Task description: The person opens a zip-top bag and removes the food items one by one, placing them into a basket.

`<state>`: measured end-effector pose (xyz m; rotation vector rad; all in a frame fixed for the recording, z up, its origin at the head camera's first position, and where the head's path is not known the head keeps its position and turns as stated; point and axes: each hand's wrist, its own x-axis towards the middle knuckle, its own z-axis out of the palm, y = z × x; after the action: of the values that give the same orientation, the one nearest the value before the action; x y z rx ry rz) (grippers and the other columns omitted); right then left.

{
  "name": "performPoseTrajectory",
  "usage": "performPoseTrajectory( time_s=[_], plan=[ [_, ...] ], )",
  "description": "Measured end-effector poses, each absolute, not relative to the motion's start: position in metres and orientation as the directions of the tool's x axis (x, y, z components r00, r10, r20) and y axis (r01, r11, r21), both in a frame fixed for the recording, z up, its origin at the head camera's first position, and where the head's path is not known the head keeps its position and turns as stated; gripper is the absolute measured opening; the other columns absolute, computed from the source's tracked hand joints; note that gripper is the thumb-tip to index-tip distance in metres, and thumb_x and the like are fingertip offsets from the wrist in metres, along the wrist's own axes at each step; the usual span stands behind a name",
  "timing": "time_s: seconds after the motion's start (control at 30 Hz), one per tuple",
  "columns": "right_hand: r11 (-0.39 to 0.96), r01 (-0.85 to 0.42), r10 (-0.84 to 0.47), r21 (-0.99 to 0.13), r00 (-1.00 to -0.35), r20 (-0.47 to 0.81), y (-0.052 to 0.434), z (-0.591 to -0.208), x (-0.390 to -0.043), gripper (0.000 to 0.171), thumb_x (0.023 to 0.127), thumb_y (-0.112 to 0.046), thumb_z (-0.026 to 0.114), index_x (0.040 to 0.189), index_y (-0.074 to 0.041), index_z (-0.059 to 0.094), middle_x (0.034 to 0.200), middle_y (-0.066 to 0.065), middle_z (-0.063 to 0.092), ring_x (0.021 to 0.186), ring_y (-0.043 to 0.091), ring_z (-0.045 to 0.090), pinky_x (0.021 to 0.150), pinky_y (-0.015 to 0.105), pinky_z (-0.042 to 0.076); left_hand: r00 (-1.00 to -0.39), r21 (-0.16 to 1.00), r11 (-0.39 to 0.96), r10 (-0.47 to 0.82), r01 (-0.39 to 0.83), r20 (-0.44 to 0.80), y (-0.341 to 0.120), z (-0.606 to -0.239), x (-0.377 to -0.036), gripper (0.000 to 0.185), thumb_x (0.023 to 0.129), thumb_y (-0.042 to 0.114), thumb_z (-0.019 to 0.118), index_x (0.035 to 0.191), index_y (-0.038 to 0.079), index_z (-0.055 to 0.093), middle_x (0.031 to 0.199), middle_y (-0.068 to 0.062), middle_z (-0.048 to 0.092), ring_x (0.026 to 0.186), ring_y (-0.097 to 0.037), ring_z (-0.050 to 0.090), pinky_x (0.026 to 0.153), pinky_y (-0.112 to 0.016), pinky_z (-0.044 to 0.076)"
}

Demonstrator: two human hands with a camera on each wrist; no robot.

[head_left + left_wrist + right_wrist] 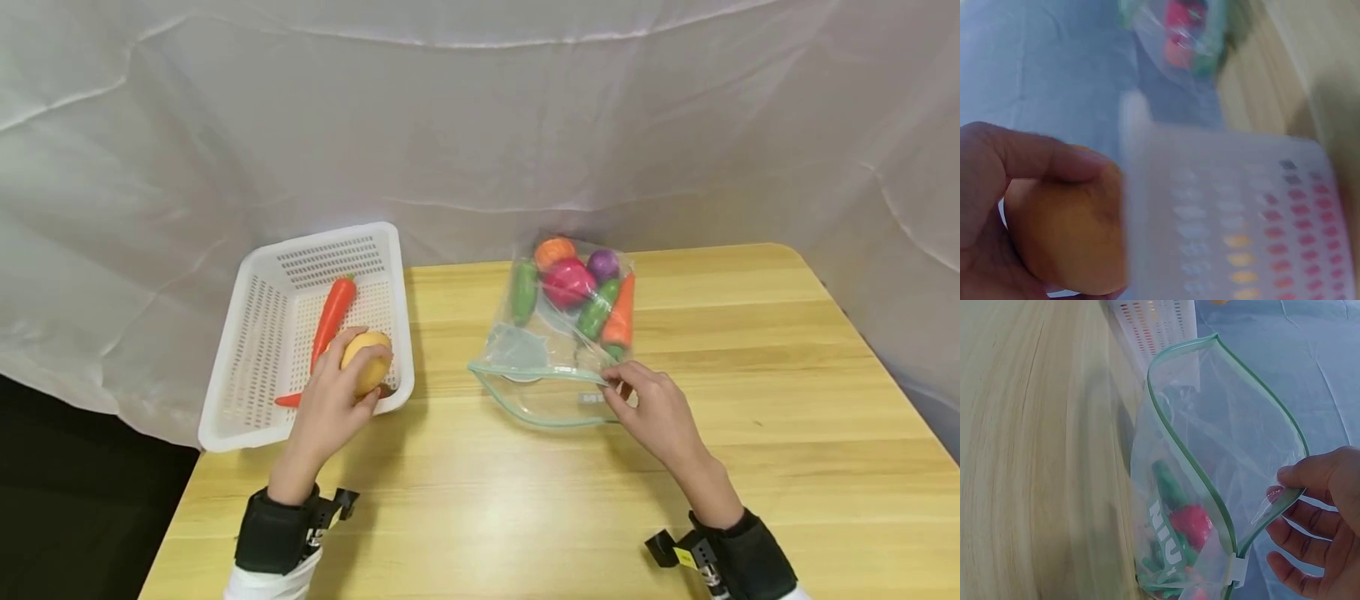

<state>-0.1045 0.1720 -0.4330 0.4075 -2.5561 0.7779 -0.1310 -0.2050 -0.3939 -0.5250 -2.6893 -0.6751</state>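
Left hand (330, 408): the fingers (375, 360) curl over a yellow potato-shaped toy (367, 361) and grip it, thumb and fingers wrapped round its sides as the left wrist view shows (1066, 231). The toy is held just above the near right corner of the white perforated basket (262, 333), which stands at the left edge of the wooden surface (750, 417). A long red chili toy (332, 312) lies in the basket along its floor, and a second red piece shows below the hand.

Right hand (656, 412): the fingers (1310, 472) pinch the green-edged rim of a clear zip bag (558, 367) at its right end, holding the mouth (1222, 425) open toward the person. The bag lies on the surface, right of the basket and apart from it. Inside, pushed to the far end, are toy vegetables: an orange pumpkin (555, 250), a pink-red piece (567, 283), a purple one (603, 264), green ones (524, 292) and a carrot (621, 312).

Risks, as judged: the potato toy is smooth and rounded, so a loosened grip could let it roll off the basket rim and over the surface edge nearby. The bag is limp and held at one point only; its mouth could sag shut, or a tug on the rim could drag the bag and spill the loose toys toward the opening.
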Motion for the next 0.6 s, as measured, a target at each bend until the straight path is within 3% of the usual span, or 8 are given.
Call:
performPoseTrajectory(
  time_s=[0.13,0.3,0.5,0.6],
  plan=[
    [0.799,-0.396,-0.155,-0.452,-0.862,0.482,0.172,-0.433,-0.106,0.013,0.076,-0.001,0.07,0.089,-0.004,0.069,0.076,0.005,0.067,0.061,0.011,0.057,0.055,0.024,0.041,-0.877,0.396,0.821,0.238,0.411,0.417,-0.212,-0.406,-0.142,0.048,0.065,-0.009,0.072,0.104,0.015,0.059,0.135,-0.021,0.043,0.111,-0.054,0.045,0.077,-0.066,0.043],
    [0.804,-0.388,-0.152,-0.45,-0.867,0.475,0.172,-0.433,-0.107,0.013,0.076,-0.001,0.071,0.089,-0.004,0.07,0.076,0.005,0.067,0.061,0.011,0.057,0.059,0.029,0.044,-0.888,0.396,0.834,0.216,0.384,0.406,-0.216,-0.418,-0.15,0.046,0.066,-0.01,0.072,0.103,0.015,0.059,0.136,-0.02,0.042,0.112,-0.057,0.042,0.079,-0.071,0.04],
    [0.808,-0.379,-0.152,-0.451,-0.874,0.462,0.172,-0.434,-0.107,0.012,0.076,-0.001,0.07,0.088,-0.004,0.07,0.075,0.005,0.067,0.061,0.011,0.057,0.061,0.032,0.045,-0.9,0.442,0.809,0.228,0.387,0.37,-0.219,-0.428,-0.155,0.043,0.071,-0.008,0.071,0.108,0.011,0.059,0.139,-0.022,0.037,0.12,-0.055,0.036,0.093,-0.069,0.031],
    [0.807,-0.381,-0.153,-0.451,-0.873,0.463,0.171,-0.435,-0.107,0.013,0.075,0.0,0.07,0.088,-0.004,0.07,0.075,0.003,0.067,0.061,0.011,0.056,0.061,0.031,0.045,-0.907,0.467,0.796,0.234,0.385,0.35,-0.221,-0.431,-0.155,0.043,0.074,-0.006,0.07,0.112,0.01,0.059,0.141,-0.022,0.033,0.123,-0.055,0.031,0.093,-0.069,0.03]
  ],
)
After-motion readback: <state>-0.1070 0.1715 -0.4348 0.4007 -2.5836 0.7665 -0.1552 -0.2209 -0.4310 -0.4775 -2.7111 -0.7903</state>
